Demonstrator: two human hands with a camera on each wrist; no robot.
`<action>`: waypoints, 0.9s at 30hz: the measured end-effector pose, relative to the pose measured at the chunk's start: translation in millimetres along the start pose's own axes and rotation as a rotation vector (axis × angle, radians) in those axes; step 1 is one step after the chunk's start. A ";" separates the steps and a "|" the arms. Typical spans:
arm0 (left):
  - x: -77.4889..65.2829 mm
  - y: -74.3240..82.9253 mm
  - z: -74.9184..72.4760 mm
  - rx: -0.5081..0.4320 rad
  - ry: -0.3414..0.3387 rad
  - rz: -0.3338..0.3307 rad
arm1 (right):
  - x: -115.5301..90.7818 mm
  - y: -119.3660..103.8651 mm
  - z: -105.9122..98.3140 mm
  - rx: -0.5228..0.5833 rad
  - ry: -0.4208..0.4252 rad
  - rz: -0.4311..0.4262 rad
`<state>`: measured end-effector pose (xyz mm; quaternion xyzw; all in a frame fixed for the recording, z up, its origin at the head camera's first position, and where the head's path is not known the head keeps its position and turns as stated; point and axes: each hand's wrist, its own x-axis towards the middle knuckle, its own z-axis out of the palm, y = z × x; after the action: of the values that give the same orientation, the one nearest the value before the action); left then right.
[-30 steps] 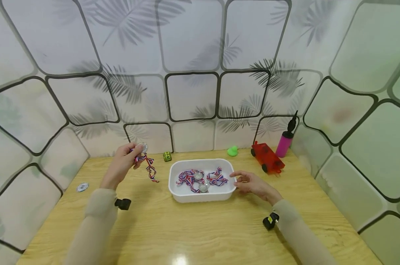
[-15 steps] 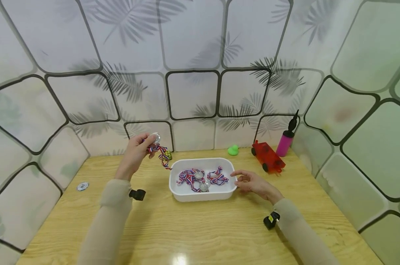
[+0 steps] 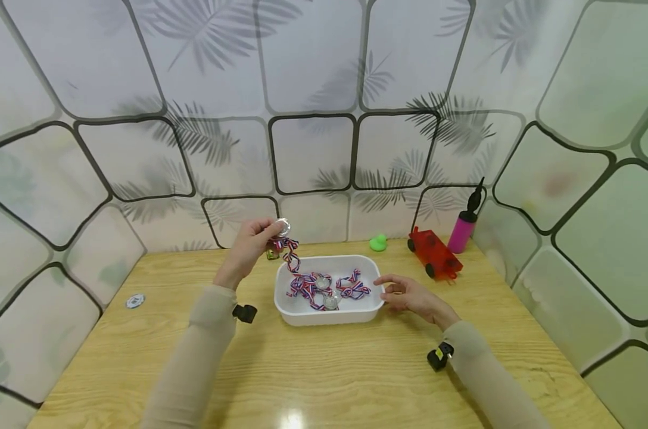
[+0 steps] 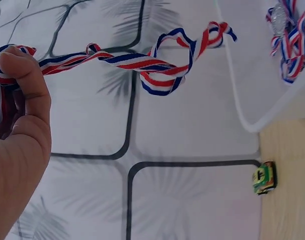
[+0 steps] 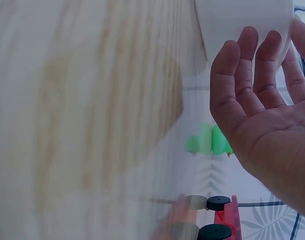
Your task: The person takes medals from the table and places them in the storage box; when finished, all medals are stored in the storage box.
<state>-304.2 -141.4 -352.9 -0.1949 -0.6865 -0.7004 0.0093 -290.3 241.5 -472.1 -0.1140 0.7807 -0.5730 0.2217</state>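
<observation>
A silver medal (image 3: 283, 227) is pinched between the thumb and fingers of my left hand (image 3: 251, 243), raised over the left back corner of the white plastic tray (image 3: 329, 319). Its red, white and blue ribbon (image 4: 172, 62) dangles in twisted loops, the lower end reaching over the tray. Inside the tray lie more ribbons (image 3: 352, 289) and silver medals (image 3: 322, 282). My right hand (image 3: 412, 297) is at the tray's right end, fingertips against its rim. In the right wrist view the loosely bent fingers (image 5: 242, 75) overlap the tray's outer wall.
Behind the tray stand a small yellow-green toy car (image 4: 264, 178) and a green rubber duck (image 3: 378, 242). A red toy car (image 3: 433, 254) and a pink pump (image 3: 461, 231) are at the back right. Far left lies a round chip (image 3: 135, 301) on the wooden table (image 3: 302, 375).
My left hand has carried the medal rightward from the left side to the tray, its ribbon now hanging over the tray's corner. My right hand has stayed at the tray's right end.
</observation>
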 end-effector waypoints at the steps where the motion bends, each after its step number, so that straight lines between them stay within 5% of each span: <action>1: 0.7 -3.0 2.8 0.005 -0.006 -0.009 | -0.1 -0.3 -0.2 0.002 0.004 0.004; 14: 2.2 -39.3 19.4 0.059 -0.133 -0.167 | -0.4 -2.4 -2.6 0.006 0.001 -0.015; 22: -0.7 -63.5 16.4 0.237 -0.190 -0.313 | 0.2 -5.0 -1.1 -0.002 0.002 -0.002; 27: 0.2 -74.6 14.0 0.409 -0.287 -0.340 | 0.4 -5.2 -0.3 -0.001 0.001 0.000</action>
<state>-321.7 -123.6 -424.5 -0.1684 -0.8303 -0.5046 -0.1663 -291.2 240.0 -467.2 -0.1136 0.7810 -0.5728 0.2211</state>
